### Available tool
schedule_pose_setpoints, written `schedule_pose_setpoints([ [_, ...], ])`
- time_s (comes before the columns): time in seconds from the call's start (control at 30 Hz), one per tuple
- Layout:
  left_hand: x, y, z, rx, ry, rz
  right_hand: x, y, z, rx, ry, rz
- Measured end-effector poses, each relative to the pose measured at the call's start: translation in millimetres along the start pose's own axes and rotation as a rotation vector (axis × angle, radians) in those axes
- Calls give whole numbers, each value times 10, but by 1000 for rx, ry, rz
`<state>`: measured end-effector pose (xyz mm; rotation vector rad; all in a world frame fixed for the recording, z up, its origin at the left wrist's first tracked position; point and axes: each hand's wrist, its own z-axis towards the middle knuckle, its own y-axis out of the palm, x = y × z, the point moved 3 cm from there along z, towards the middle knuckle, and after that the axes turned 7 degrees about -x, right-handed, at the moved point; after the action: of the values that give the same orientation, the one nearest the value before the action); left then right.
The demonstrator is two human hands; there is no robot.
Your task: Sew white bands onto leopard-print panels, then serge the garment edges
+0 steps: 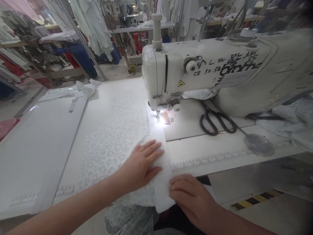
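A pale fabric with a grey leopard print point(105, 153) lies on the sewing table, and its lower end hangs over the front edge. Along its right side runs a plain white strip point(162, 186), leading up to the lit presser foot point(158, 117) of a white sewing machine point(171, 71). My left hand point(139, 164) rests flat on the print and strip, fingers apart, below the presser foot. Nearer the table's front edge, my right hand point(195, 199) has its fingers closed on the strip's right edge. The thumb of that hand is hidden.
Black-handled scissors point(207, 111) lie right of the needle area, beside a round flat grey metal piece point(260, 145). Ruler markings point(210, 160) run along the front edge. A smooth white panel point(36, 150) is at left. Crumpled cloth point(286, 122) lies at far right.
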<state>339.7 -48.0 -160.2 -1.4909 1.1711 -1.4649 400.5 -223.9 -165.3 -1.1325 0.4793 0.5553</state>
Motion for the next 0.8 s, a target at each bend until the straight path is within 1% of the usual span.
schedule_pose_setpoints([
  [0.13, -173, -83, 167, 33, -25, 26, 144, -101, 273, -6, 59, -12],
  [0.37, -493, -268, 463, 69, 0, 55, 457, -219, 617, -11, 61, -20],
  [0.5, -680, -364, 624, 76, 19, 76, 628, -276, 862, -16, 48, -92],
  [0.6, -830, -452, 757, 91, 7, 83, 717, -307, 1005, -23, 68, -132],
  [0.67, -876, -512, 794, 117, -20, 88, 675, -323, 963, -5, 87, -133],
  [0.7, -857, -531, 775, 129, -20, 97, 611, -325, 881, 13, 86, -133],
  [0.77, -703, -516, 635, 130, 37, 116, 413, -302, 597, 47, 48, -136],
  [0.8, -569, -468, 513, 96, 90, 122, 304, -268, 412, 55, 26, -125],
])
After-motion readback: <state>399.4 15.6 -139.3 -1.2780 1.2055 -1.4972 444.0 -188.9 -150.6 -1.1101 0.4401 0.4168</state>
